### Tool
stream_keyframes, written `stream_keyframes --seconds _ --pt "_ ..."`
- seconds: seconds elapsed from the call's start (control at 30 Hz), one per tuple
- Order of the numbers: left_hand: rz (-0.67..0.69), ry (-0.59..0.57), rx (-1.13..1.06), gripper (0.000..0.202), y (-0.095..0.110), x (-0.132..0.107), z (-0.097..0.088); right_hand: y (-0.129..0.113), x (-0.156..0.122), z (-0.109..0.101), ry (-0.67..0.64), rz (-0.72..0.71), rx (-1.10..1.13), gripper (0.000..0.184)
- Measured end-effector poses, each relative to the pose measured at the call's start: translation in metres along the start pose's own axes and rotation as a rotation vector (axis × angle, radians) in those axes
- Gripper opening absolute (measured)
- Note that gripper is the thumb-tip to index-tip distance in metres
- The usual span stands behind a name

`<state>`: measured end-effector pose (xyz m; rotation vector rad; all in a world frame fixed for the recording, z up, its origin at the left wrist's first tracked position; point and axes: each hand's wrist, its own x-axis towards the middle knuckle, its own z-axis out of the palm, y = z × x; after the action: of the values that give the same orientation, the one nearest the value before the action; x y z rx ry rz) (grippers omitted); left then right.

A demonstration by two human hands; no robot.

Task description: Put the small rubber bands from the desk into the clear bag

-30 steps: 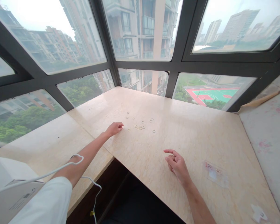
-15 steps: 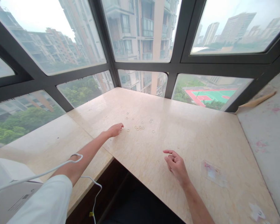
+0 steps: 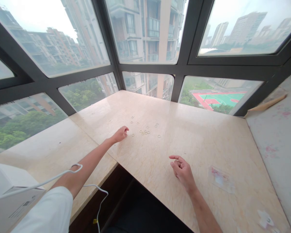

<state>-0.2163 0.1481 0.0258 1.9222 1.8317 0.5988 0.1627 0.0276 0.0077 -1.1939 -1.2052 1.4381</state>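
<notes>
Several small thin rings (image 3: 144, 132) lie scattered on the beige marble counter (image 3: 196, 139) in front of the window. My left hand (image 3: 120, 134) reaches out to the left edge of the scatter, fingers curled in a pinch at the counter; what it pinches is too small to name. My right hand (image 3: 183, 171) rests nearer to me on the counter, fingers loosely curled with the forefinger sticking out, holding nothing that I can see.
A clear plastic packet (image 3: 221, 180) lies right of my right hand, another scrap (image 3: 265, 220) at the near right. A white box (image 3: 7, 191) and a white cable (image 3: 50, 178) sit at the near left. Dark window frames (image 3: 184, 68) bound the counter's far side.
My left hand has lifted and tilted slightly at the edge of the rings, its fingers tightening into a pinch. My right hand has stayed in place.
</notes>
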Motion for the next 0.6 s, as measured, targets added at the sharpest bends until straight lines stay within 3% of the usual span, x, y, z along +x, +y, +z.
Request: stream_keyframes --seconds 0.13,0.27,0.47,0.6 --pt "-0.029 -0.002 -0.153 0.016 0.013 -0.001 0.007 0.004 0.000 -0.001 0.002 -0.010 -0.010 0.031" --pt "-0.016 -0.021 -0.297 0.012 0.040 -0.002 0.013 0.008 0.001 -0.002 -0.001 -0.030 -0.023 0.029" --pt "0.040 -0.051 -0.666 0.019 0.102 -0.004 0.025 0.007 0.000 0.000 0.022 -0.084 -0.076 0.024" --pt "0.078 -0.134 -0.818 0.027 0.150 -0.007 0.045 0.005 -0.001 0.003 0.063 -0.155 -0.145 0.018"
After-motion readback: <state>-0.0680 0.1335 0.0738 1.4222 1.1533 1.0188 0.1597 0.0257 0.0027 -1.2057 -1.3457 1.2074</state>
